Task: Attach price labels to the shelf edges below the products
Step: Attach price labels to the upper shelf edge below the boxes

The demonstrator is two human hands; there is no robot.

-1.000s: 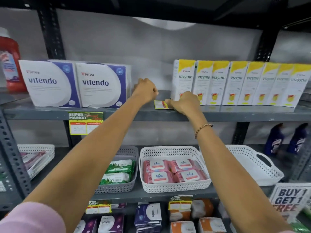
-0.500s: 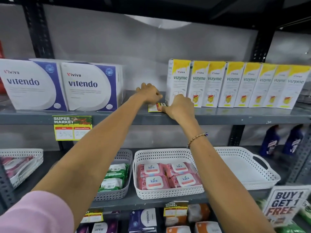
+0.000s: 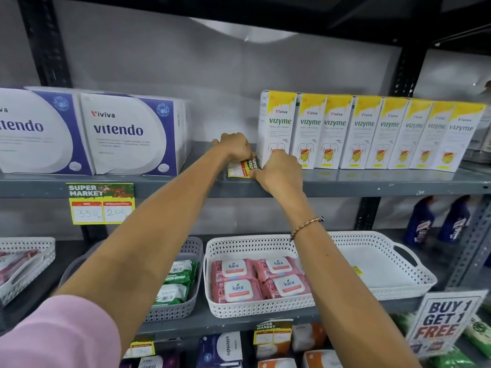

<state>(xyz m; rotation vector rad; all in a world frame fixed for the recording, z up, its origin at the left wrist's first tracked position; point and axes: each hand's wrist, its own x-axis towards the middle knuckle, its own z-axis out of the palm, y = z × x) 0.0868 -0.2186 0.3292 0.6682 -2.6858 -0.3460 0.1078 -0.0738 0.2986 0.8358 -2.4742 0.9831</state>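
A yellow price label [image 3: 240, 168] with a green "SUPER MARKET" header lies flat on the upper grey shelf [image 3: 372, 185], just left of the first Vizyme box [image 3: 277, 128]. My left hand [image 3: 235, 147] pinches its far edge and my right hand [image 3: 279, 171] holds its right end near the shelf lip. Part of the label is hidden under my fingers. A row of several yellow-and-white Vizyme boxes runs to the right. Another price label [image 3: 101, 203], marked 350 and 200, hangs from the shelf edge under the Vitendo boxes [image 3: 130, 134].
On the lower shelf stand a white basket [image 3: 212, 261] of pink Kara wipes, a grey basket [image 3: 191, 251] of green packs and an empty white tray [image 3: 385, 266]. A "BUY 1 GET 1 FREE" sign [image 3: 443, 322] stands bottom right. Dark bottles [image 3: 422, 221] sit behind it.
The view has shifted right and closer. Both hands stay on the label, which has turned a little and now shows its green header between my fingers.
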